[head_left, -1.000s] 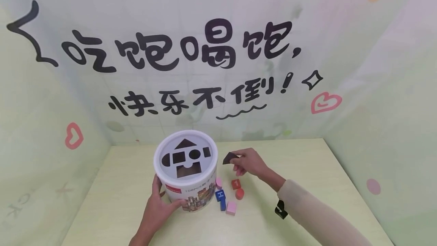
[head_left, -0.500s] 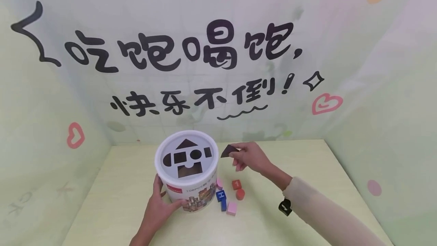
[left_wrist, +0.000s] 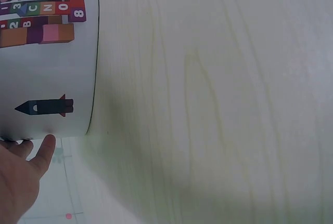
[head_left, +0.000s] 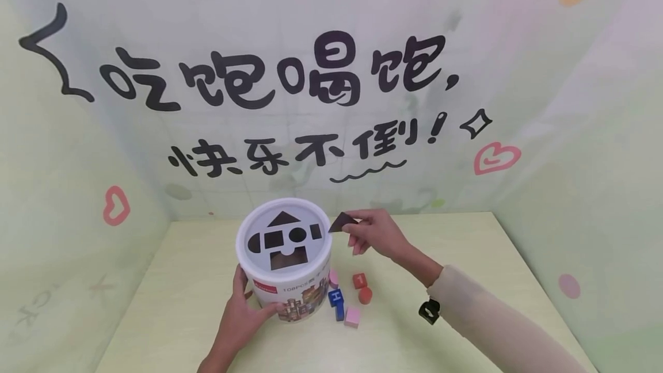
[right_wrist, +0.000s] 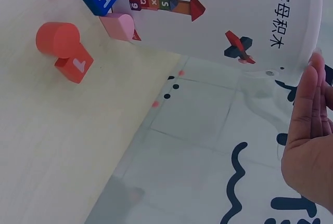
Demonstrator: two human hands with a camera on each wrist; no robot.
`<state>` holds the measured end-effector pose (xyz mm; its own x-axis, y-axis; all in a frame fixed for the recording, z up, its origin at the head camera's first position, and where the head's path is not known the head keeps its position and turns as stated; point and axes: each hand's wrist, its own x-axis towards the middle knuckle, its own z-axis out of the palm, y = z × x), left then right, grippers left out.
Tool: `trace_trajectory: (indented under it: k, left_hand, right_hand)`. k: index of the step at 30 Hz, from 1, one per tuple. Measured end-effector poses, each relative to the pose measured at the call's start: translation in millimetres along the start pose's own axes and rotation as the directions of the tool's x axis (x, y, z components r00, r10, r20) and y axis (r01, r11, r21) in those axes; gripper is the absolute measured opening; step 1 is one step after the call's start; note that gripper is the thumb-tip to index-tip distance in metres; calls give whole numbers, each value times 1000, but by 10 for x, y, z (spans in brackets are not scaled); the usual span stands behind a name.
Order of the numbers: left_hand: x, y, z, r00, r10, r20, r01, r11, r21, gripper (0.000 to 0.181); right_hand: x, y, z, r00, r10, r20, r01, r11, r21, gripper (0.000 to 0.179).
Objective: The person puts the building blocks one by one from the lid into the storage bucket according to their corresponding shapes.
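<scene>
On the worktop point(head_left: 181, 281), the left hand point(head_left: 242, 311) grips a bucket point(head_left: 303, 292); near its right rim, the right hand point(head_left: 382, 235) pinches a triangular block point(head_left: 342, 223) between its fingers.

Hands point(head_left: 242, 311) apart, right one point(head_left: 377, 236) higher.

The pale table point(head_left: 181, 281) is occupied by a tub point(head_left: 290, 292), apparently resting flat, and, beside it, red, blue and pink blocks point(head_left: 352, 317).
</scene>
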<state>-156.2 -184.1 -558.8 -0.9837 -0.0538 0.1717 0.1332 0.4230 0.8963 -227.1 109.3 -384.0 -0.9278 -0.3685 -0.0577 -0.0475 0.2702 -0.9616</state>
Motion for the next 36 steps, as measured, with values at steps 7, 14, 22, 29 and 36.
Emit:
trace_trajectory:
  k: [7, 14, 22, 29, 36]
  left_hand:
    - [8, 0, -9, 1000, 5, 4, -5, 1000, -6, 122]
    - [21, 7, -8, 1000, 8, -1, -8, 1000, 4, 121]
    - [7, 10, 11, 1000, -13, 6, 13, 1000, -9, 120]
    - [4, 6, 13, 1000, -9, 6, 9, 1000, 1, 120]
    - [-5, -2, 8, 1000, -10, 3, 10, 1000, 3, 120]
  right_hand:
    - [157, 186, 81, 1000, -12, 4, 12, 1000, 19, 35]
    - [242, 160, 124, 1000, -12, 6, 12, 1000, -2, 34]
    - [299, 86, 202, 999, -15, 38, 15, 1000, 14, 31]
    - [370, 45, 299, 998, -21, 54, 21, 1000, 4, 32]
    - [451, 3, 375, 997, -18, 69, 21, 999, -37, 29]
